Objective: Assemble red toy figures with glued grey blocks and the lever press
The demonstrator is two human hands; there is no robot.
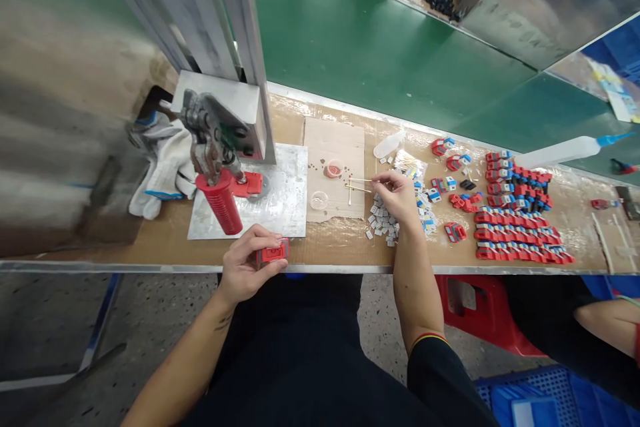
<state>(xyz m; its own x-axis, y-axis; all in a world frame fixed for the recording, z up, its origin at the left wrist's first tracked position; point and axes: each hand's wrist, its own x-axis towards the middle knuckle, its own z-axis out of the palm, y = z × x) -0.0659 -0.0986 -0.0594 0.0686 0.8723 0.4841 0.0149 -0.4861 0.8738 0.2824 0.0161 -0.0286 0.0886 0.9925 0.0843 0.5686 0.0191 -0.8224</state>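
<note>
My left hand [250, 263] grips a small red and grey part [273, 251] at the table's front edge, thumb and fingers on its sides. My right hand [396, 195] is pinched round a thin cotton swab [361, 180] over the right edge of a cardboard sheet [335, 127]. Other swabs lie beneath its tip. On the cardboard stand a small clear dish with red contents [333, 169] and a second clear dish [319, 200]. Beside and partly under my right hand are several small grey-white pieces [384, 221].
A toggle clamp with a red handle [220, 207] stands over a metal plate [295, 213] at left, near white gloves [167, 163]. Rows of red-blue parts [520, 235] and a white bottle [560, 151] lie right. Another person's arm [607, 323] shows at far right.
</note>
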